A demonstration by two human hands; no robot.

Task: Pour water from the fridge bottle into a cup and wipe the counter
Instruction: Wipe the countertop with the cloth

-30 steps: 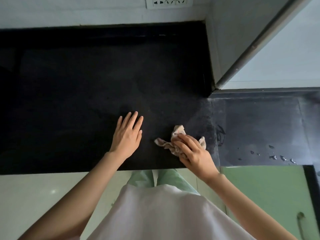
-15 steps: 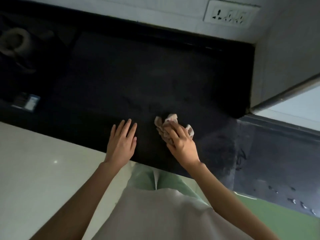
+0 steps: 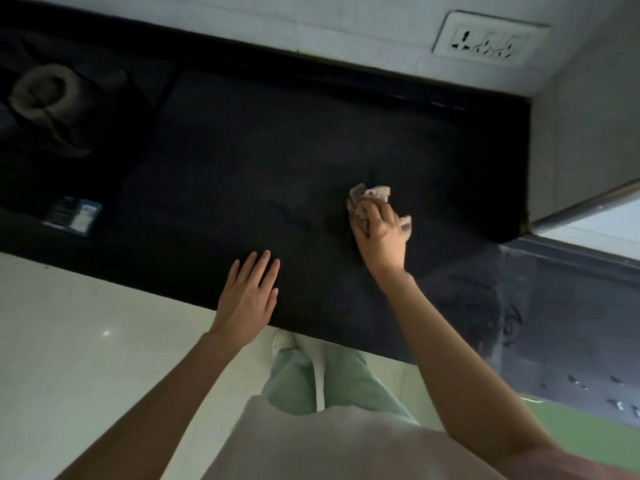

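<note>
My right hand [image 3: 381, 233] presses a crumpled beige cloth [image 3: 363, 199] onto the black counter [image 3: 277, 161], well in from the front edge. Bits of the cloth stick out past my fingers at the top and on the right. My left hand [image 3: 251, 292] lies flat on the counter near its front edge, fingers apart, holding nothing. A dark wet smear [image 3: 294, 216] shows on the counter just left of the cloth. No bottle or cup can be made out.
A pale ring-shaped object [image 3: 43, 90] sits in the dark far-left corner, with a small blue-and-white packet [image 3: 74, 216] in front of it. A wall socket [image 3: 488, 39] is at the back. At right a lower grey ledge [image 3: 571, 323] carries water drops [image 3: 620, 405].
My right hand has slid the cloth away from the front edge, farther back across the counter. The left hand stays flat. The view has swung left, bringing the far-left items in.
</note>
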